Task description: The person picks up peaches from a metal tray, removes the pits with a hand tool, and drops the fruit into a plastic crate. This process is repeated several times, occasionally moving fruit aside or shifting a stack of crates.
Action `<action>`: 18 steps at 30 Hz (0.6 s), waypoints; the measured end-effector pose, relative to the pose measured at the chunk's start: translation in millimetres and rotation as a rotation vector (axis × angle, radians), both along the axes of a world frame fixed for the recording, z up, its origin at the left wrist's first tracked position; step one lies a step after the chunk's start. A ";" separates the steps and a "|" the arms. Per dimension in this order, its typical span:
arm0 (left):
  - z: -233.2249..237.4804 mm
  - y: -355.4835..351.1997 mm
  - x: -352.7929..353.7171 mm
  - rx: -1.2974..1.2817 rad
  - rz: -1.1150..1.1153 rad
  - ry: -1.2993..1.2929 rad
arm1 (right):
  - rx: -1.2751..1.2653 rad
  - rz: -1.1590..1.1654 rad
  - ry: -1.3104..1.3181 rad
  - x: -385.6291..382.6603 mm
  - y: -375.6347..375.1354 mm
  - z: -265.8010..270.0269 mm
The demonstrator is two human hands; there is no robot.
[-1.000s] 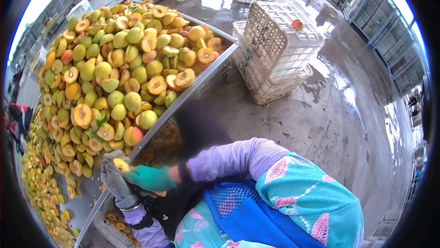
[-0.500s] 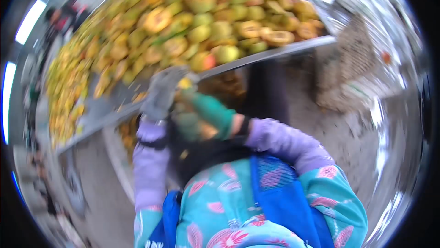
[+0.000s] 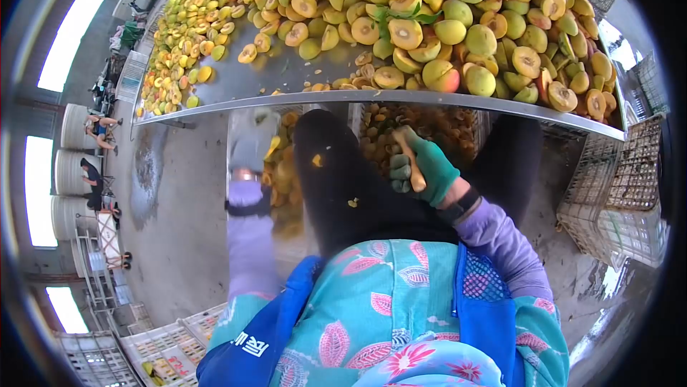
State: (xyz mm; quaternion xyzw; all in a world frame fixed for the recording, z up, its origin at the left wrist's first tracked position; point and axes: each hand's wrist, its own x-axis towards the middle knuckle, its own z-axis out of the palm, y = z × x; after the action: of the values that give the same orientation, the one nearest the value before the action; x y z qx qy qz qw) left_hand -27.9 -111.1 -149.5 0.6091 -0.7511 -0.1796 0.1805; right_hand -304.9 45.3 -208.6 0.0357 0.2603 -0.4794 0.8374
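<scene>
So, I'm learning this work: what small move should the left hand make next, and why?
Perhaps open the left hand over the nearby fruit pieces: a yellow piece shows beside it, though blur hides whether it is held. The right hand holds a tan handle, apart from it.

Left hand (image 3: 250, 136): gloved in grey, in line with the forearm. Blur obscures the fingers; grip state is not discernible. Left forearm (image 3: 250, 247): sleeved in purple, extends straight forward from the body. A dark band (image 3: 248, 204) encircles the sleeve behind the wrist. Right hand (image 3: 422, 165): gloved in green, fingers curled into a closed grip. Right wrist (image 3: 456, 192): partly exposed behind the glove, fitted with a black band (image 3: 461, 205). Right forearm (image 3: 504, 240): sleeved in purple, angled forward and inward. Hands are well apart.
</scene>
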 end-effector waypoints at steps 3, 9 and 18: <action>13.3 -60.1 -63.7 -0.138 -0.140 -0.118 | 0.078 0.028 0.095 4.4 -2.8 -6.4; -11.7 -168.3 -124.3 0.063 -0.319 -0.651 | -0.193 -0.169 0.629 -0.8 -6.0 40.5; 2.7 -21.9 -91.6 0.428 -0.379 0.948 | -0.511 -0.186 1.319 3.6 -41.5 40.9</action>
State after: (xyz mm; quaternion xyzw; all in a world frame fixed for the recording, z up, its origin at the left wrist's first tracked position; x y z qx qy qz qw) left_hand -119.5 -133.0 -146.8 0.3389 -0.6308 -0.6121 0.3357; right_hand -301.3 3.8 -167.7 -0.4370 0.5880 -0.5166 0.4432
